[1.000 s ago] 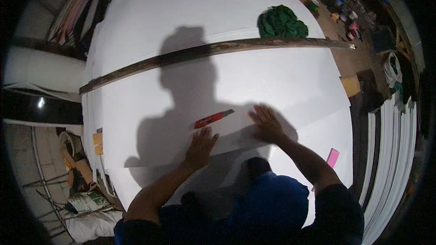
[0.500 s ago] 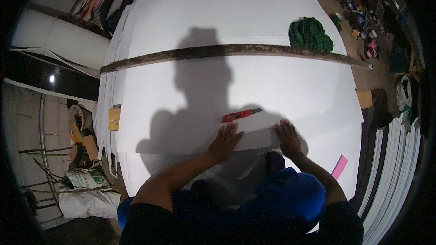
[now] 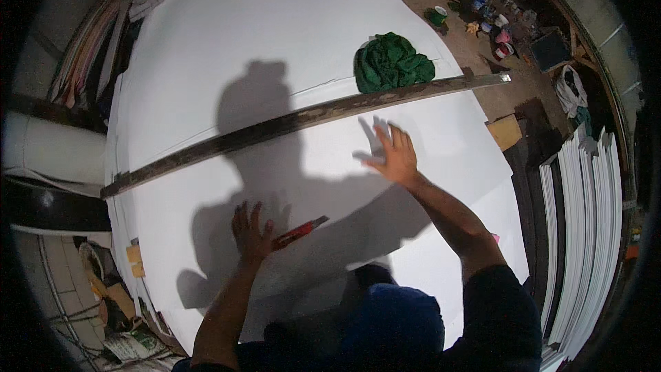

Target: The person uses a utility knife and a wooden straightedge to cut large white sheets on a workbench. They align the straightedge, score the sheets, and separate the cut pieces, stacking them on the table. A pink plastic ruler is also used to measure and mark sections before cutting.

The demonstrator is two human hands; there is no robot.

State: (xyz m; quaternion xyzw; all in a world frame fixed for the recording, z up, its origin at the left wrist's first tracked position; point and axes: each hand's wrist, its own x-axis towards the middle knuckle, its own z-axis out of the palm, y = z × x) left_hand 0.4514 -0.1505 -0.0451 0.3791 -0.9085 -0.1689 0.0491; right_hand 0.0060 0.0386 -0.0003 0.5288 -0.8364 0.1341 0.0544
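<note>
A large white sheet (image 3: 323,165) lies before me on a stack of similar sheets. My left hand (image 3: 253,233) rests on it with the fingers spread, right beside a red utility knife (image 3: 295,235) whose tip points to the upper right. It is not plain whether the hand touches the knife's near end. My right hand (image 3: 395,154) is stretched out farther forward with nothing in it, fingers apart, just above the sheet by its shadow. A long dark bar (image 3: 303,118) crosses the sheet beyond both hands.
A crumpled green cloth (image 3: 391,63) lies against the bar's far side. White panels (image 3: 585,234) stand on edge at the right. Buckets and clutter (image 3: 492,24) cover the floor at the far right. A white roll (image 3: 55,145) sits at the left.
My view has turned, so the bar now slants. My right hand has left the sheet's near edge and reached forward toward the bar. The left hand is now beside the knife's near end.
</note>
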